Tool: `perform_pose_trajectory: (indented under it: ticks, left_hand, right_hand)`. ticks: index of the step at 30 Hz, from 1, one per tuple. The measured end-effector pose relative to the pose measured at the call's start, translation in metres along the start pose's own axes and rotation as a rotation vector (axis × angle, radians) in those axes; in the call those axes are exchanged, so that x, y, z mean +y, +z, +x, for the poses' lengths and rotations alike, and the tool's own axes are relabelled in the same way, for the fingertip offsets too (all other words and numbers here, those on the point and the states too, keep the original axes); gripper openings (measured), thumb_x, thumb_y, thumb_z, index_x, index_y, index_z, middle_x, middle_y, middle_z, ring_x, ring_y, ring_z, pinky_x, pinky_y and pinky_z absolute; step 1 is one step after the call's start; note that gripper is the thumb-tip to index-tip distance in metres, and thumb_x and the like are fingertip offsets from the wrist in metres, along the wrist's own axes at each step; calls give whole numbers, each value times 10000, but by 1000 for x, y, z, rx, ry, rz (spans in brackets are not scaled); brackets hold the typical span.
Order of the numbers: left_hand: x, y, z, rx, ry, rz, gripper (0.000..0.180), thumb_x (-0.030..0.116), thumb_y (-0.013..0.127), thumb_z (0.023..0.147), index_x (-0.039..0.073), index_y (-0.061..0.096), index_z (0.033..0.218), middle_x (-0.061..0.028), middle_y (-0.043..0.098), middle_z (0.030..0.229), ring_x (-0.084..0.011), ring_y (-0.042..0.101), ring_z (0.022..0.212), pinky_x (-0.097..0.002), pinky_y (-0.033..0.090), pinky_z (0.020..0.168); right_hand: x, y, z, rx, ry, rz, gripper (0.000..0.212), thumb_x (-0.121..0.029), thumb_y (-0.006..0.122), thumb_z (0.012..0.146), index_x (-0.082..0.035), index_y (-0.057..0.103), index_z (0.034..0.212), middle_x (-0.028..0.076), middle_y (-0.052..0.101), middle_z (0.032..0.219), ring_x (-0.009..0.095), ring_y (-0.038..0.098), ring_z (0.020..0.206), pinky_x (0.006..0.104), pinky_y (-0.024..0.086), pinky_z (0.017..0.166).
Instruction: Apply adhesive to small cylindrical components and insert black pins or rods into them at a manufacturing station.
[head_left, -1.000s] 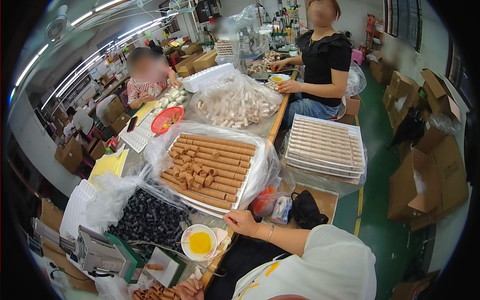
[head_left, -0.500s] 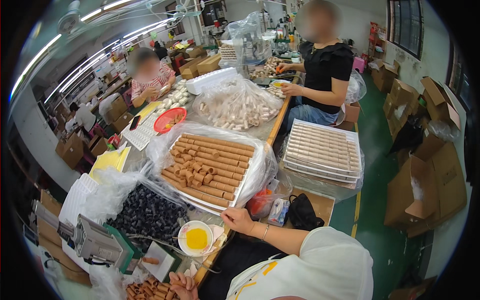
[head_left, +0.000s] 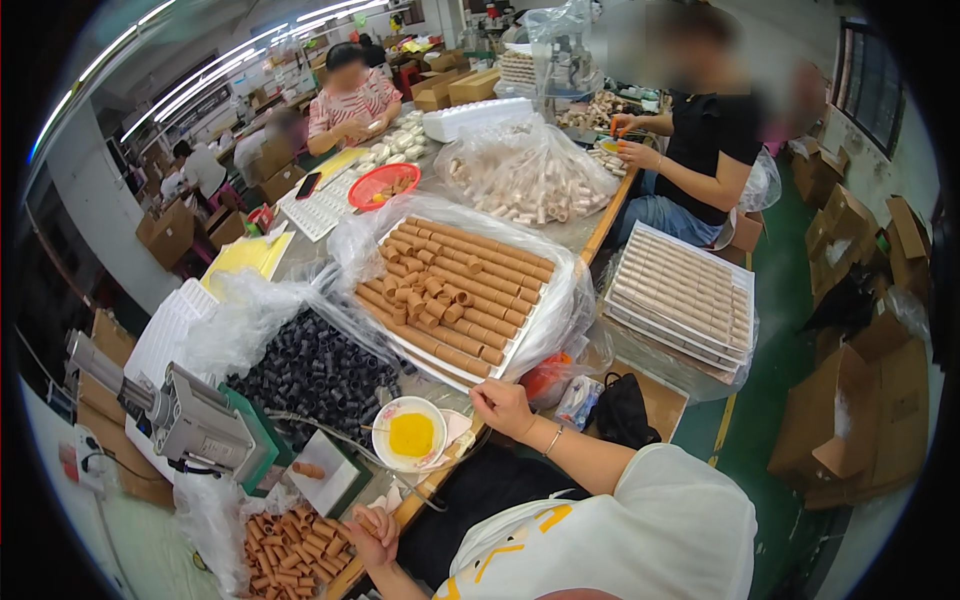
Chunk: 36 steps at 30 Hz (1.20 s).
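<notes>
My left hand [head_left: 372,533] is curled with its fingers together, beside a pile of short brown tubes [head_left: 285,550] at the table's near edge. Anything inside it is hidden. My right hand [head_left: 503,408] is closed at the near right corner of a white tray [head_left: 515,352]; what its fingers hold, if anything, does not show. Rows of brown tubes [head_left: 450,345] fill the tray, with loose short ones heaped on top. Between my hands stands a bowl [head_left: 380,432] of yellow liquid [head_left: 411,435]. Left of it, a single brown tube [head_left: 308,470] sits at a grey-and-green bench machine [head_left: 205,425].
Black caps [head_left: 310,375] lie heaped behind the machine. Farther back are a red basket [head_left: 384,187], a phone [head_left: 308,186] and a bag of pale tubes [head_left: 530,180]. Stacked trays [head_left: 680,295] stand at right. Two co-workers sit at the table; cardboard boxes [head_left: 850,420] line the aisle.
The whole view has shifted, so the table's contents appear higher and farther right, and more of the brown tube pile shows. Both hands stay near the same places, still closed.
</notes>
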<state>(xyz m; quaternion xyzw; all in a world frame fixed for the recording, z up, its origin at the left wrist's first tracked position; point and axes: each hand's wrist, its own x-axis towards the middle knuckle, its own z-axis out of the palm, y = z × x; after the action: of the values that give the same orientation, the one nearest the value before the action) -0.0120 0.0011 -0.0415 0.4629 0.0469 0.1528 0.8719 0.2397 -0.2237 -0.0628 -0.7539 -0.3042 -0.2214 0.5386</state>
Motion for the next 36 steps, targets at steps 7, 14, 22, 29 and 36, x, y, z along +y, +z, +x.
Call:
perform_pose_trajectory:
  ticks: [7,14,22,29,36]
  left_hand:
    - [-3,-3,7,-24,23,-30,547,532,358,1010,82,441,709,-16,371,509,-78,277,366,-212,237,368]
    - [7,8,3,3,-73,126,473,542,563,925,103,448,790,17,387,572,-58,301,417,-213,254,411]
    - [-3,-5,7,-100,-12,-62,390,418,585,955,111,413,787,15,388,600,-62,321,442,-218,267,434]
    - [0,-5,-1,-94,-46,-51,405,465,509,979,122,390,800,27,336,563,-55,276,399,-198,232,394]
    - [0,-8,1,-88,-99,1,400,442,552,961,102,418,798,19,347,558,-68,291,405,-208,240,409]
  right_hand:
    - [2,-4,1,-9,16,-7,61,-67,671,832,-34,642,789,97,593,661,228,600,538,326,455,485]
    - [-2,3,0,8,-4,5,55,-65,681,827,-38,645,794,80,582,656,199,577,504,305,441,470]
    - [1,-2,1,46,3,-22,61,-64,679,821,-45,640,778,87,583,659,212,586,511,311,448,470]
    - [1,1,-5,57,-38,-22,57,-72,669,809,-50,632,770,109,596,682,275,614,581,347,477,517]
    - [0,-2,-6,57,-42,22,56,-66,667,808,-42,625,780,106,589,678,268,611,576,338,473,513]
